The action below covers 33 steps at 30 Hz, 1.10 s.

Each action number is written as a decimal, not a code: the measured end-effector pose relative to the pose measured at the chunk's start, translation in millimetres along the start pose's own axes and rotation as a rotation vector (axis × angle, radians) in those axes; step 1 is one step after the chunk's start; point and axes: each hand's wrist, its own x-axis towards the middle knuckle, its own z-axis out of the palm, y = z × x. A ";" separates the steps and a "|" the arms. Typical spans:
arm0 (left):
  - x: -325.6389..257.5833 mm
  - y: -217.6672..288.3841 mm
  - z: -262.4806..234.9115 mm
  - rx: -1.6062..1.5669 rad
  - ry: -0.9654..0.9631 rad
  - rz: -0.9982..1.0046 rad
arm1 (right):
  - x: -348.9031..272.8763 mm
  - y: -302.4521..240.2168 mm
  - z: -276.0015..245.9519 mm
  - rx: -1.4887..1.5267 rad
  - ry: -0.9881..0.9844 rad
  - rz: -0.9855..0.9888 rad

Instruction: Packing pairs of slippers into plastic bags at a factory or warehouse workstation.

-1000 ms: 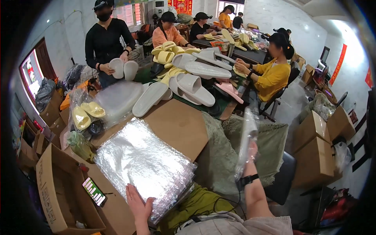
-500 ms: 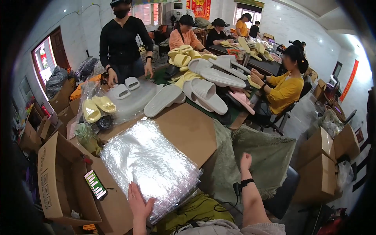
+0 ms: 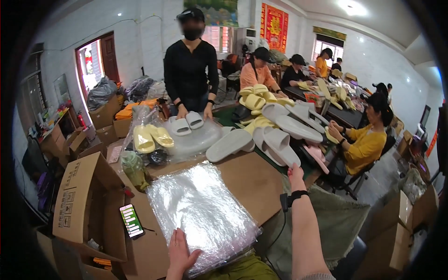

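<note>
My left hand [image 3: 183, 252] lies flat with fingers stretched out on the lower left corner of a stack of shiny clear plastic bags [image 3: 200, 205]. Reaching forward, my right hand [image 3: 295, 173] has its fingers closed at the near end of a grey slide slipper [image 3: 278, 145], which still rests against other grey slippers on the heap. A black band with a cable circles my right wrist. Another grey slipper [image 3: 228, 145] lies left of that one, sole up. Yellow slippers [image 3: 254, 100] are piled behind.
An open cardboard box [image 3: 88, 210], a phone [image 3: 131, 221] and a greenish bottle [image 3: 134, 170] stand on my left. Across the table a person in black handles small grey slippers [image 3: 186, 123]. A person in yellow sits at the right. Green cloth [image 3: 326, 219] hangs below my right arm.
My right hand has moved forward from above the green cloth to the grey slipper. My left hand stays on the bags. The view has turned left and up; the person opposite now grasps the small slippers.
</note>
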 end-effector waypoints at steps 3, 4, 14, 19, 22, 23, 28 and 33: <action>-7.5 -4.6 -2.7 0.022 0.009 -0.013 | -27.3 20.4 29.3 -0.203 -0.101 -0.120; -10.9 -5.5 -3.4 0.026 0.027 -0.015 | -50.7 28.2 44.1 -0.195 -0.098 -0.148; -2.8 -3.2 -5.0 0.004 0.041 0.002 | -260.4 40.5 80.7 -0.238 -0.539 0.063; -7.0 -5.8 -3.9 0.039 0.068 0.016 | -346.1 35.2 71.7 -0.198 -0.624 0.156; -6.3 -2.9 -6.5 0.062 0.064 0.023 | -363.1 20.5 63.2 -0.092 -0.595 0.219; -6.6 -4.4 -5.4 0.066 0.068 0.036 | -366.2 14.5 62.1 -0.007 -0.554 0.241; -7.5 -6.4 -1.7 0.085 0.056 0.008 | -398.2 -18.0 63.1 0.021 -0.615 0.196; -9.7 -12.3 1.3 0.196 0.002 -0.006 | -428.1 -30.4 57.4 -0.031 -0.701 0.209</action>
